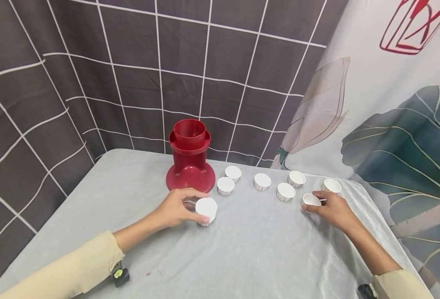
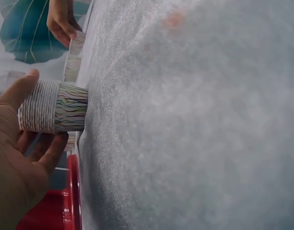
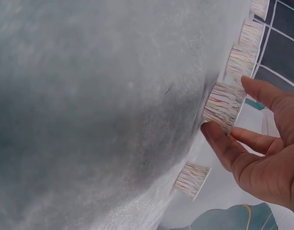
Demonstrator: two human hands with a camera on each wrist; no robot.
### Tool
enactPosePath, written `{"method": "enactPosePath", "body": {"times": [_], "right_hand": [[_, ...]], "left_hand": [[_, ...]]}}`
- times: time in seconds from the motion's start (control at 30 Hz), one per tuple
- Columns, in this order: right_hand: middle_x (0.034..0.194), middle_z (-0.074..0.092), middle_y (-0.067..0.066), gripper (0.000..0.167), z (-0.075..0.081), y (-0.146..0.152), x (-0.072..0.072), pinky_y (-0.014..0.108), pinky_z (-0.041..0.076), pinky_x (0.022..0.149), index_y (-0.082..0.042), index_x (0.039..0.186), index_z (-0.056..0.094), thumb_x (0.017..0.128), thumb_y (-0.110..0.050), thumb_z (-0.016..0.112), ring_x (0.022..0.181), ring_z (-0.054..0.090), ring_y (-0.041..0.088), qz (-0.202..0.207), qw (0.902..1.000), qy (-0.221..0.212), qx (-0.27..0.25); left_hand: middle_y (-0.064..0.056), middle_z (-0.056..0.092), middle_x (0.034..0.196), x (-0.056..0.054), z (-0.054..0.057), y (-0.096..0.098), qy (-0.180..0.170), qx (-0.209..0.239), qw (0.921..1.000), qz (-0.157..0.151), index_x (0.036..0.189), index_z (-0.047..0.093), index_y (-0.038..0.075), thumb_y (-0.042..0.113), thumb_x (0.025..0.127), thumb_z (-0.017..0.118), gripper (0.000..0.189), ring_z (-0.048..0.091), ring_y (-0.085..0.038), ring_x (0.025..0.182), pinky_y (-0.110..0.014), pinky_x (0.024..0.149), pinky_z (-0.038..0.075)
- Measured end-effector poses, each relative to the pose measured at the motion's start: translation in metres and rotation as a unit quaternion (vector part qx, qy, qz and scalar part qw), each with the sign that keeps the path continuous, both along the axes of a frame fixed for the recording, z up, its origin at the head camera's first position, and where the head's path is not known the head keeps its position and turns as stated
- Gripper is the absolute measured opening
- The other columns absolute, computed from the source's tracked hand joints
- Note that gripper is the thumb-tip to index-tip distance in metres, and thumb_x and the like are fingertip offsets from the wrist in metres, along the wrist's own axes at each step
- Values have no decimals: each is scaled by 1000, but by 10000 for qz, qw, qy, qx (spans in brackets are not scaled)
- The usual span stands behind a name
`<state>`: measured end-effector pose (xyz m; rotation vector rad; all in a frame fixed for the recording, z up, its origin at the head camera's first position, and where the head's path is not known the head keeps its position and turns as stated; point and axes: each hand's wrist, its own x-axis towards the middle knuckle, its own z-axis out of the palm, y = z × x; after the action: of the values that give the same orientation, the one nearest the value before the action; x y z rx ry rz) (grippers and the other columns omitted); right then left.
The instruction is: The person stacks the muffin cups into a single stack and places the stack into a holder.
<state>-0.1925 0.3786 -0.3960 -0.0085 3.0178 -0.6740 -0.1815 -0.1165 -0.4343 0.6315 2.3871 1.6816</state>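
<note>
My left hand holds a stack of nested white paper baking cups, thumb on one side and fingers on the other. In the left wrist view the bottom cup's wavy coloured lines show, and its base is right at the tablecloth. Over on the right, my right hand has thumb and fingers around a single paper baking cup, which sits upright at the table surface. Close behind that hand stands another baking cup.
A red plastic cylinder on a wide round base stands at the back, left of the cups. Several more baking cups are spread between it and my right hand. Dark checked cloth hangs behind the grey-covered table.
</note>
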Motion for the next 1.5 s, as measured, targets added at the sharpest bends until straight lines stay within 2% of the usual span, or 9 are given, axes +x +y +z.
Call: {"method": "enactPosePath", "body": {"times": [0.1, 0.33, 0.63, 0.97, 1.27, 1.5], "right_hand": [[136, 72, 39, 81, 0, 1, 0, 49, 62, 88, 17, 146, 62, 94, -39, 90, 122, 74, 55, 18, 10000, 46, 27], [130, 77, 35, 77, 3, 2, 1, 48, 59, 90, 13, 141, 69, 92, -42, 91, 121, 75, 51, 34, 9998, 169, 48], [133, 75, 37, 79, 14, 0, 1, 56, 61, 92, 13, 143, 67, 94, -44, 90, 121, 75, 52, -31, 9997, 219, 35], [129, 77, 32, 75, 21, -7, -4, 37, 54, 81, 10, 143, 69, 94, -42, 90, 111, 73, 42, -82, 9997, 243, -32], [125, 78, 31, 75, 25, -17, -6, 33, 53, 75, 10, 144, 69, 94, -41, 91, 104, 72, 35, -51, 9994, 306, -133], [123, 80, 29, 73, 27, -24, -6, 31, 53, 73, 10, 141, 71, 92, -40, 93, 102, 73, 32, 0, 9990, 398, -216]], "left_hand": [[-8, 81, 132, -1, 1, 0, -75, 2, 10000, 5, 135, 82, 10, 17, 81, 103, 59, 79, -25, 118, -26, 96, 66], [-9, 82, 128, -2, 4, 0, -328, -72, 9994, 35, 132, 83, 12, 16, 79, 104, 57, 79, -23, 112, -34, 94, 69], [-9, 83, 126, -4, 5, 1, -516, -156, 9984, 167, 130, 83, 12, 18, 78, 105, 56, 80, -23, 111, -39, 95, 70], [-9, 83, 127, -5, 4, 1, -579, -183, 9980, 197, 131, 83, 11, 18, 78, 105, 58, 81, -23, 112, -37, 95, 69], [-12, 84, 122, -6, 4, 2, -597, -23, 9982, 93, 128, 83, 5, 12, 77, 105, 56, 83, -22, 105, -34, 93, 69], [-9, 84, 120, -6, 5, 2, -573, -110, 9982, 107, 126, 84, 7, 13, 76, 105, 55, 83, -21, 105, -32, 93, 69]]}}
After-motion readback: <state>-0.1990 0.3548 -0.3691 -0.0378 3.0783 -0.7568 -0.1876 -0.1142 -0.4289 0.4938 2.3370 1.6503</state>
